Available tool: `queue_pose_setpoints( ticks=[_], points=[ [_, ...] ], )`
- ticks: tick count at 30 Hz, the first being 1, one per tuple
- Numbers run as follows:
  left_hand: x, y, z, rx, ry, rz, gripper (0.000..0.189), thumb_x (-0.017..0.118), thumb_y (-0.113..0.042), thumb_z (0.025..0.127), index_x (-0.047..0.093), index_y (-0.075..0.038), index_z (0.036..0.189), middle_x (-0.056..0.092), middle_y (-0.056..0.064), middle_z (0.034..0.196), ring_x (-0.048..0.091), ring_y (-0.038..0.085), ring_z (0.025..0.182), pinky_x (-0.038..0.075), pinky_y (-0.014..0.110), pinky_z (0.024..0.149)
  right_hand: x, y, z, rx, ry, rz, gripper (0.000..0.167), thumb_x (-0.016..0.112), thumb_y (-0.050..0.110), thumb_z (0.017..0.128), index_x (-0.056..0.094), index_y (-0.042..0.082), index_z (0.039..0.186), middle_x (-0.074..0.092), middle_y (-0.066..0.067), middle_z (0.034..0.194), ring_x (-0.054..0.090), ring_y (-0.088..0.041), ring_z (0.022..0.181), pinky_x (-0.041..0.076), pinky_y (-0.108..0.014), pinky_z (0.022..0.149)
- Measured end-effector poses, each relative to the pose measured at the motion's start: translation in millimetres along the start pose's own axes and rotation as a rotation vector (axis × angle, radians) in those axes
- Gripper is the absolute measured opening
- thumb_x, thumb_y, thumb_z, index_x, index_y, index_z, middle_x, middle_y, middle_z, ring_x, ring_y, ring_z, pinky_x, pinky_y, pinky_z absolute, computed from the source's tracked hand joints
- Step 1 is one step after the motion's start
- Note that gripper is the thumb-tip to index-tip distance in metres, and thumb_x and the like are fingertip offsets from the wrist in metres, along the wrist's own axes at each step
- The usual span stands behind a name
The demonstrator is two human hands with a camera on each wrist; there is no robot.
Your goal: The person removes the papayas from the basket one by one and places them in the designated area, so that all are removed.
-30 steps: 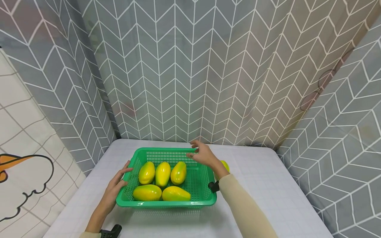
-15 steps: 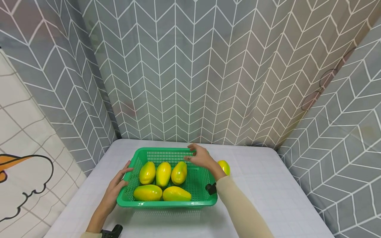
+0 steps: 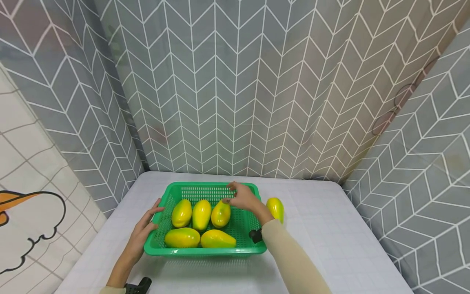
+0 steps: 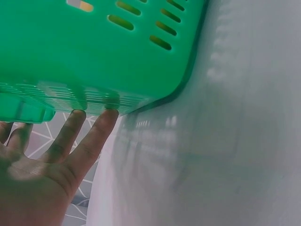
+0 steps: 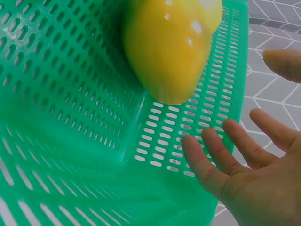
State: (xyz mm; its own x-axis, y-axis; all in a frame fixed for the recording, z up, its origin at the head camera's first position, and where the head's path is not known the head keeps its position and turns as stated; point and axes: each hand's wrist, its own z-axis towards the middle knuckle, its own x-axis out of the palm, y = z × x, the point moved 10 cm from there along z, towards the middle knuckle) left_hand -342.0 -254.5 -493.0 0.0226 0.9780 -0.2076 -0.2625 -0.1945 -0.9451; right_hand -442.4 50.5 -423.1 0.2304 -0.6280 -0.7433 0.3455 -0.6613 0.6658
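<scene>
A green plastic basket [image 3: 205, 252] holds several glossy yellow-green fruits shaped like papayas, three upright at the back and two lying in front. At the basket's left side my left hand [image 3: 141, 230] rests with fingertips on the rim. Its fingers [image 4: 89, 146] are extended against the slotted outer wall in the left wrist view. My right hand [image 3: 244, 198] hovers over the back right of the basket, thumb and fingers apart, holding nothing. Its fingertips overlap the top of the rightmost back fruit [image 3: 220, 216]. In the right wrist view, an orange-yellow fruit [image 5: 169, 52] is beyond the spread fingers [image 5: 207, 165].
Another yellow-green fruit [image 3: 275, 209] stands on the white-covered table [image 3: 315, 237], just right of the basket and partly behind my right forearm. Grey chevron-patterned curtains [image 3: 227, 102] surround the table at the back and sides.
My right hand has moved left and slightly toward me over the basket, uncovering more of the fruit outside on the right. My left hand stays at the left rim.
</scene>
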Motion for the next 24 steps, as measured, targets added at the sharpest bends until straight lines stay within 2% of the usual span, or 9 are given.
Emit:
queue_pose_setpoints(
  ticks=[9, 19, 24],
  points=[
    [0.1, 0.6, 0.6, -0.010, -0.006, 0.006, 0.049, 0.043, -0.004, 0.103, 0.046, -0.002, 0.152, 0.013, 0.005, 0.181, 0.016, -0.016, 0.151, 0.028, -0.002, 0.105, 16.3, -5.6, 2.3, 0.038, 0.046, -0.009, 0.061, 0.074, 0.029, 0.095, 0.056, 0.005, 0.148, 0.063, -0.022, 0.144, 0.062, -0.042, 0.131, 0.053, -0.059, 0.107],
    [0.7, -0.6, 0.7, -0.016, -0.004, -0.004, 0.049, 0.042, -0.004, 0.103, 0.045, -0.001, 0.152, 0.012, 0.007, 0.181, 0.013, -0.009, 0.157, 0.027, -0.003, 0.105, 30.5, -10.5, 3.9, 0.058, 0.089, -0.024, 0.065, 0.076, 0.031, 0.093, 0.056, 0.005, 0.149, 0.062, -0.022, 0.147, 0.058, -0.040, 0.137, 0.051, -0.059, 0.112],
    [0.0, 0.6, 0.4, -0.024, -0.008, -0.002, 0.049, 0.042, -0.004, 0.103, 0.046, -0.001, 0.152, 0.013, 0.007, 0.181, 0.016, -0.014, 0.153, 0.028, -0.002, 0.105, 37.1, -8.6, 3.9, 0.041, 0.105, -0.027, 0.068, 0.077, 0.032, 0.091, 0.056, 0.003, 0.149, 0.061, -0.023, 0.148, 0.059, -0.041, 0.136, 0.051, -0.058, 0.111]
  ],
)
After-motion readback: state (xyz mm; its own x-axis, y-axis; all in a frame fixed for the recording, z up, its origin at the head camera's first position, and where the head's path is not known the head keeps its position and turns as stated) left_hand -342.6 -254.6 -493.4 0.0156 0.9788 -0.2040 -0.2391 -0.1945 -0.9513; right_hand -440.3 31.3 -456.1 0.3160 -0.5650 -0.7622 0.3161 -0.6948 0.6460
